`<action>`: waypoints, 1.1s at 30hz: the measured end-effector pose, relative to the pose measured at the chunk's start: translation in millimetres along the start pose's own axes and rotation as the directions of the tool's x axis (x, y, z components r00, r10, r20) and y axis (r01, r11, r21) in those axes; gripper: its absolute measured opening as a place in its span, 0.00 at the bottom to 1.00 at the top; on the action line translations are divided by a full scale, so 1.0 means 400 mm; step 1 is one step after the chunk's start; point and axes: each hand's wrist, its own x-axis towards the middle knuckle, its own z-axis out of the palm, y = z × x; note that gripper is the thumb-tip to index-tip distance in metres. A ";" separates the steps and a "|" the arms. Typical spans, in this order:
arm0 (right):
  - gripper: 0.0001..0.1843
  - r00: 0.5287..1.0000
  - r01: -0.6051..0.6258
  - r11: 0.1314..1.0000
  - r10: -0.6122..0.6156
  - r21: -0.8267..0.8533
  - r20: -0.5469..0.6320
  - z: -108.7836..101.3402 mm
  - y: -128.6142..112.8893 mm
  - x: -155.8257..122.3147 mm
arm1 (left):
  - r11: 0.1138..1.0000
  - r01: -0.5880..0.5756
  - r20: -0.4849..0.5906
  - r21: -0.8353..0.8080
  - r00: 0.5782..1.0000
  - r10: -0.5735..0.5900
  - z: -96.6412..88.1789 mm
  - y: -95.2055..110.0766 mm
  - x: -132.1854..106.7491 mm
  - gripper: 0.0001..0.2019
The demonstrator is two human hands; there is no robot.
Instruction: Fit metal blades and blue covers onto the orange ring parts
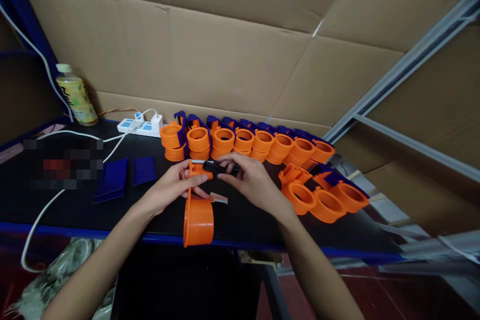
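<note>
Cardboard wall: I see it standing behind the whole bench as a backdrop, closing off the far edge so nothing can roll away there.
Black bench top: it carries everything; my working spot is at its near edge, in the middle.
Row of orange rings: they stand in a line along the back, touching one another, each with a dark blue piece set against it; I judge they are lined up to keep like parts together and countable.
Loose orange rings: a smaller cluster lies to my right, near the right hand, less orderly than the row.
Orange holder: this is the piece in hand; it hangs partly over the near edge of the bench, open side facing left, and I see nothing inside it.
Blue plates: two flat ones lie side by side to my left, apart from the rings.
Bottle: upright in the far left corner, cap on, filled with a pale yellow drink.
Power strip: against the wall, with a white plug and cable in it.
Left hand: fingers curled round the upper end of the orange holder, steadying it.
Right hand: closed on a small black part, pressing it to the holder's top.
</note>
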 end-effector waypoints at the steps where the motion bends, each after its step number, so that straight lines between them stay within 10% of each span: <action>1: 0.13 1.000 -0.001 1.000 0.001 0.008 -0.030 0.014 -0.002 0.002 | 1.000 0.004 -0.003 0.028 1.000 -0.004 0.001 0.000 0.001 0.22; 15: 0.18 0.936 0.108 0.994 -0.106 -0.012 -0.335 0.175 -0.049 0.012 | 0.996 -0.057 -0.175 -0.073 0.984 0.044 -0.005 -0.008 0.018 0.18; 20: 0.30 0.948 0.297 0.953 -0.287 0.056 -0.140 0.167 -0.067 0.036 | 0.956 -0.146 -0.303 -0.255 0.951 0.064 -0.020 0.018 0.014 0.16; 25: 0.22 0.981 0.172 0.981 -0.162 0.092 -0.109 0.124 0.007 0.085 | 0.915 -0.201 -0.396 -0.350 0.917 0.050 -0.025 0.046 0.000 0.19; 33: 0.25 0.949 0.204 0.969 -0.161 -0.138 0.272 0.164 0.142 0.092 | 0.892 -0.153 -0.338 -0.426 0.941 -0.001 -0.025 0.050 -0.008 0.22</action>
